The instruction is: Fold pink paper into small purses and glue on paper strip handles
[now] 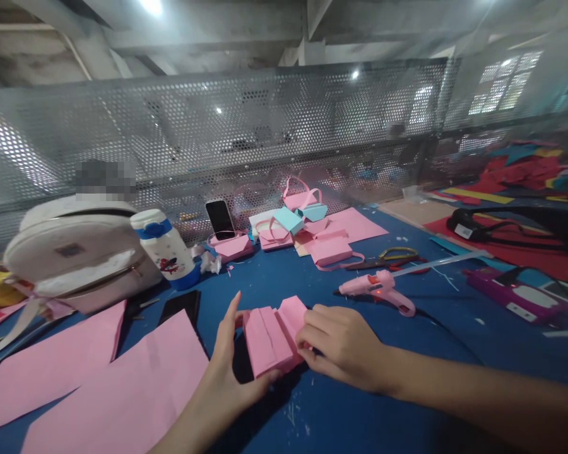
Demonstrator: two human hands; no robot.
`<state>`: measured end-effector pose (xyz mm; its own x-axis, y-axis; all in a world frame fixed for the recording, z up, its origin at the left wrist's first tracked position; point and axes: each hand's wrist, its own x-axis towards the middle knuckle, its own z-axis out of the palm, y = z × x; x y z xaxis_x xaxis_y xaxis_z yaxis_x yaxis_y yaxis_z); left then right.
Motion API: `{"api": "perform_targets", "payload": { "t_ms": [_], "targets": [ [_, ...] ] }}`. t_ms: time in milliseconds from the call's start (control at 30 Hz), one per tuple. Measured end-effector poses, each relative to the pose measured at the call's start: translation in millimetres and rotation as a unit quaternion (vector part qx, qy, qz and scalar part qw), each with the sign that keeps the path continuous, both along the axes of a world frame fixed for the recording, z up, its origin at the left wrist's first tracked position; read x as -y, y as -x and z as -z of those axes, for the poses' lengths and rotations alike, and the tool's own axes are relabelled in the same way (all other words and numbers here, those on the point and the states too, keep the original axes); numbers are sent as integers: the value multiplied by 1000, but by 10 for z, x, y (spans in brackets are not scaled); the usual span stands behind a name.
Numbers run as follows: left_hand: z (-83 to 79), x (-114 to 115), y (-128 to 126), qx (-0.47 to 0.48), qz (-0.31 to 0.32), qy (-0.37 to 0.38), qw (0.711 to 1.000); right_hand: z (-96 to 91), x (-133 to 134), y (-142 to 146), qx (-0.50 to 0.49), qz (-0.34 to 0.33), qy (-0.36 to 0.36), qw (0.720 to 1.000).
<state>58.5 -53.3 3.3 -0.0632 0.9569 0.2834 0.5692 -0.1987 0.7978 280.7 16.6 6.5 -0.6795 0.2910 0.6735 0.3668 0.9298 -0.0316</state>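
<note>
Between my two hands, just above the blue table, is a small folded pink paper box [269, 340] with a raised flap [292, 315] on its right side. My left hand [236, 362] grips the box from the left, thumb along the near edge and fingers at the far side. The curled fingers of my right hand [338, 343] pinch the right edge of the flap; their tips are partly hidden. A pink glue gun [378, 289] with a clear glue stick lies beyond my right hand. Finished-looking pink paper bags [331, 251] with handles sit farther back.
Pink paper sheets [137, 384] cover the table's left front. Behind them stand a white backpack [82, 252] and a bottle [165, 249]. A phone [220, 219] leans upright at the back. Scissors [392, 257] and a purple power strip [511, 295] lie right, before a perforated metal screen [265, 132].
</note>
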Motion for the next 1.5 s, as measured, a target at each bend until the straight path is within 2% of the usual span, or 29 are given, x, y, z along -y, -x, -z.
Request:
{"api": "perform_targets", "payload": {
  "t_ms": [167,300,500,1100,1267,1400,1500],
  "targets": [
    [-41,-33,70,23,-16,31,999,-95,0,-27,-84,-34,30,995],
    [-55,-38,102,27,-23,54,998,-103,-13,-57,-80,-49,31,995],
    [-28,-20,56,57,-34,39,997,-93,-26,-61,-66,-40,33,996],
    [-63,12,27,25,-5,11,1000,-105,-31,-53,-68,-40,-60,995],
    [-57,21,27,36,-6,19,999,-96,-41,-56,-59,-44,-67,995],
    [-69,24,-4,39,-6,-11,999,-77,-48,-59,-65,-56,-67,994],
    [-89,27,-18,24,-14,-40,999,-79,-44,-70,-65,-68,-36,995]
  ]
}}
